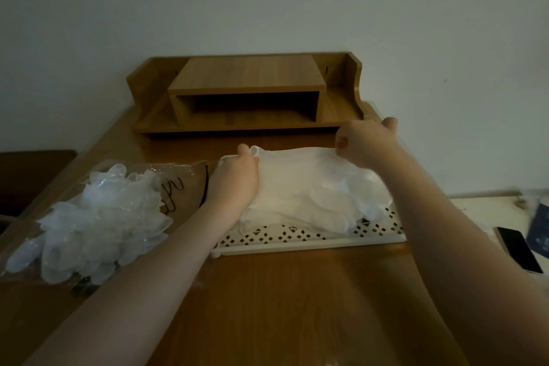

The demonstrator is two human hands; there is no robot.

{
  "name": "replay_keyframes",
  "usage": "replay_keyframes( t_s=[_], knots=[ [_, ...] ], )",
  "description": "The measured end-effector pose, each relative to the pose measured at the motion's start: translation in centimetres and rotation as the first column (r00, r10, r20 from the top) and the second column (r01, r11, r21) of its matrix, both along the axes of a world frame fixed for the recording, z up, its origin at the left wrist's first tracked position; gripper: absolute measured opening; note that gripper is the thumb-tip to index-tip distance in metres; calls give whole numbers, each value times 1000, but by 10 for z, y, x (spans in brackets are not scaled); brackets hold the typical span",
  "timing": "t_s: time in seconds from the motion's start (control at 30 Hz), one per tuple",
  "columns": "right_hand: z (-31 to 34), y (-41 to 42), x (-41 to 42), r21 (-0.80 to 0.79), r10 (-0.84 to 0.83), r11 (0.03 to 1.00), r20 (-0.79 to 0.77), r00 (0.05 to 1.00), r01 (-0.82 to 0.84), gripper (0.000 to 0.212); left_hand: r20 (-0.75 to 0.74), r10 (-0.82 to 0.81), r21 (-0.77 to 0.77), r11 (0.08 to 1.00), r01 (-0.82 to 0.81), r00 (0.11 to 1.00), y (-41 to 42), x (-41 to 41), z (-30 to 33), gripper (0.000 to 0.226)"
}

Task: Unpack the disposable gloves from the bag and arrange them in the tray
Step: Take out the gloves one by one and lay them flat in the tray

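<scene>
Both hands were over the tray [297, 242], working the far edge of a glove [297, 175]. The left hand [237, 178] pinched its cuff at ten o'clock, the right hand [365, 142] gripped the same edge at one o'clock, fingers curled. A pile of gloves [350, 202] lay in the tray already. At nine o'clock the bag [89, 217] looked well stuffed, so plenty remained, I'd judge.

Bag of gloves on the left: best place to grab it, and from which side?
Grip the clear bag at its flat, near-empty end by the black print, coming from the right. The glove bulk fills its near-left part, so the slack film there likely pinches easily.
</scene>
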State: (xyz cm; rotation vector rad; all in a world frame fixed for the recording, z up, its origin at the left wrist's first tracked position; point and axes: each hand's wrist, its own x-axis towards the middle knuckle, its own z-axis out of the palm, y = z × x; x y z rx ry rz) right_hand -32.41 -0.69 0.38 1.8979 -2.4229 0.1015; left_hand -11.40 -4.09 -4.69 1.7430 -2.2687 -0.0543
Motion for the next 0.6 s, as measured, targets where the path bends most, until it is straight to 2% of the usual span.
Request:
replay_keyframes(
  t_s=[0.07,0.17,0.23,0.27,0.3,0.37,0.43,0.5,0.6],
  knots=[
    [-15,3,8,-75,6,997,-15,1000,-7,16,8,20,0,1000,-20,1000,0,0,2,35],
    [-30,15,20,-187,40,981,-72,997,-53,45,-65,16,-7,1000,-16,998,9,2,8,44],
    [-38,24,34,-271,137,953,-21,990,-138,51,-24,-51,-165,985,46,998,20,2,12,60],
    [-42,28,40,-255,223,943,18,975,-212,51,43,-98,-262,959,106,994,27,-2,15,63],
    [-47,32,46,-199,300,938,54,952,-284,55,126,-156,-296,937,187,980,32,-7,18,64],
    [-55,35,52,-33,360,933,70,930,-359,78,253,-320,-174,913,369,913,39,-18,18,58],
    [-62,35,47,93,347,932,38,937,-349,100,284,-446,76,893,444,848,39,-23,10,49],
    [-65,34,37,145,315,938,18,949,-314,110,243,-448,255,885,389,860,37,-19,-1,57],
    [-68,35,22,176,235,956,26,972,-236,120,240,-357,324,906,272,903,34,-9,-10,87]
  ],
)
